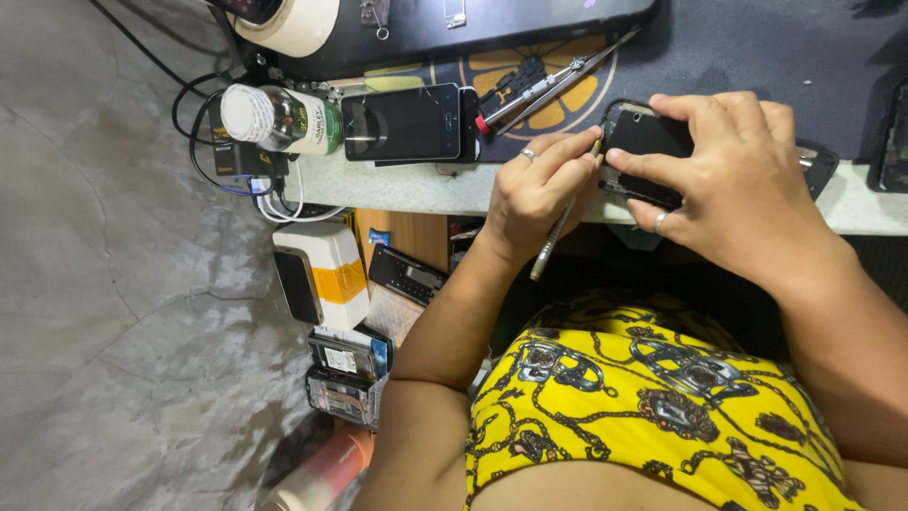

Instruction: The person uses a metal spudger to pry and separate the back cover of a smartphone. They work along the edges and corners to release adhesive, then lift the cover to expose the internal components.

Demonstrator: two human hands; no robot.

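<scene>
My left hand (534, 194) grips a thin metal tool (553, 241) like a pen, with its tip at the left edge of a dark phone (646, 137). The tool's shaft hangs down past the table edge. My right hand (742, 185) wraps over that phone from the right and holds it above the table's front edge, fingers across its back and thumb under it. Each hand wears a ring. Most of the phone is hidden by my right hand.
A second black phone (402, 123) lies left of my hands, beside a lying green-labelled bottle (284, 118). Tweezers (558, 80) rest on an orange-patterned mat. A tape roll (293, 24), cables (203, 123), a white and yellow device (322, 270) and stacked phones (350, 364) sit at the left.
</scene>
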